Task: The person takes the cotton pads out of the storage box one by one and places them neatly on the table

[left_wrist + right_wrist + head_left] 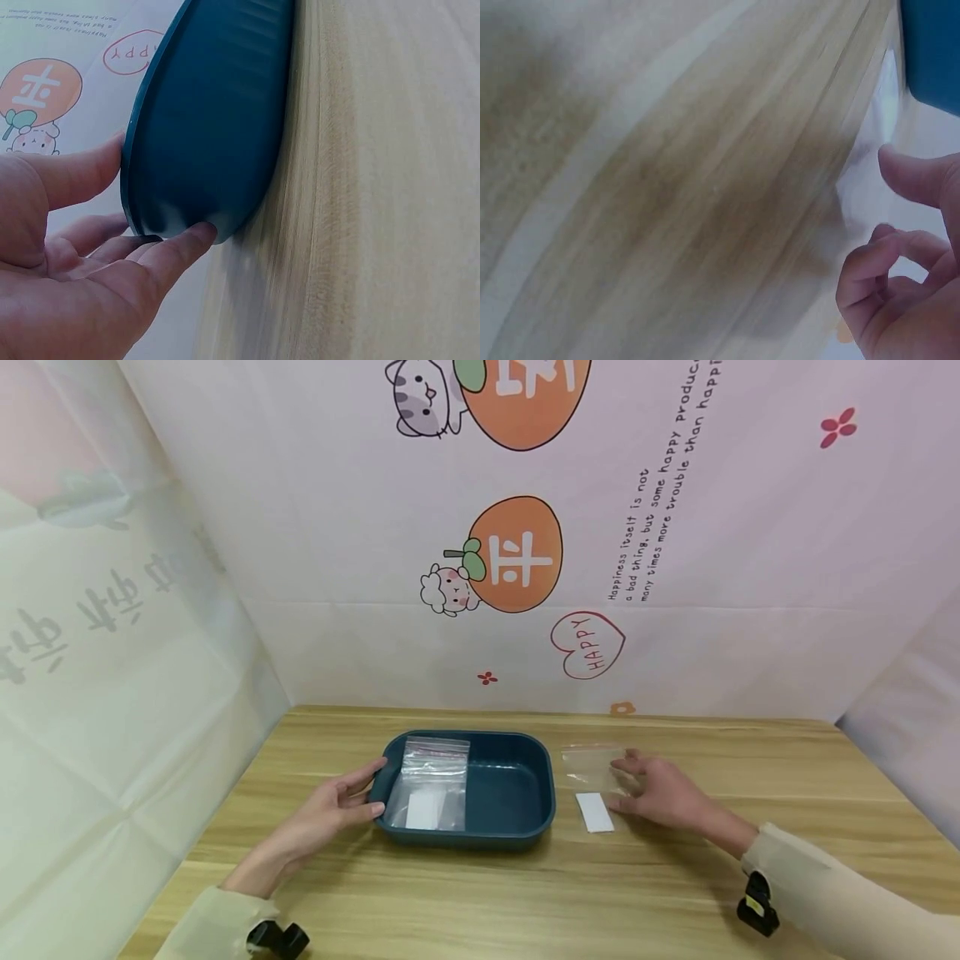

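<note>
A dark teal rectangular dish [517, 793] stands on the table, with clear zip bags [435, 768] in its left half and a white piece showing among them. My left hand [333, 806] holds the dish's left end. In the left wrist view, the thumb of my left hand [90, 255] meets the rim and a fingertip touches the outer wall. To the right of the dish lies another clear zip bag [588, 764], a small white rectangle [595, 812] at its lower edge. My right hand [660, 789] is at that bag's right edge, thumb and bent fingers apart; contact is unclear.
The wood-grain table [480, 902] reaches back to a printed cloth [337, 652] hanging behind it. More cloth hangs at the left [112, 735] and right sides. Each sleeve has a black device at the wrist.
</note>
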The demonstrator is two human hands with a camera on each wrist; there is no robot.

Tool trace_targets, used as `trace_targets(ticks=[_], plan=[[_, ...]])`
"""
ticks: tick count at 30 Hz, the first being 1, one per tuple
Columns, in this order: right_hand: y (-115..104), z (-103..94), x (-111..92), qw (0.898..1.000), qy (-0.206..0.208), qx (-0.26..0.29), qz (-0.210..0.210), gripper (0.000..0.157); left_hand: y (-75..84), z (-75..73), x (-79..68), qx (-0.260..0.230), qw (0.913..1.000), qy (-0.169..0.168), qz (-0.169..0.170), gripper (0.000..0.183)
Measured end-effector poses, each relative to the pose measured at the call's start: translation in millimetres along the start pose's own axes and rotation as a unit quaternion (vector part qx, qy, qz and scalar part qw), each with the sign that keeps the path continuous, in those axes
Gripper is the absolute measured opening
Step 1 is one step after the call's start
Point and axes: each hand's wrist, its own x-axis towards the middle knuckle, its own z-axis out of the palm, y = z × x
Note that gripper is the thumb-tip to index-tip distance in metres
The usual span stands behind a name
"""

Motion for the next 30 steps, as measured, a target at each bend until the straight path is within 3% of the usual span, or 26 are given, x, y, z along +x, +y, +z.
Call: trace_targets(ticks=[12,30], plan=[[3.1,-5.0,-2.1,0.997,-0.044,-0.015,-0.068,0.042,-1.7,-2.6,0.4,0.006,1.0000,0.000,-0.006,0.069],[-2.1,-1.4,5.5,0.996,-0.056,-0.049,-0.042,0.045,0.5,-0.3,-0.1,0.001,1.0000,-0.001,-0.001,0.069]])
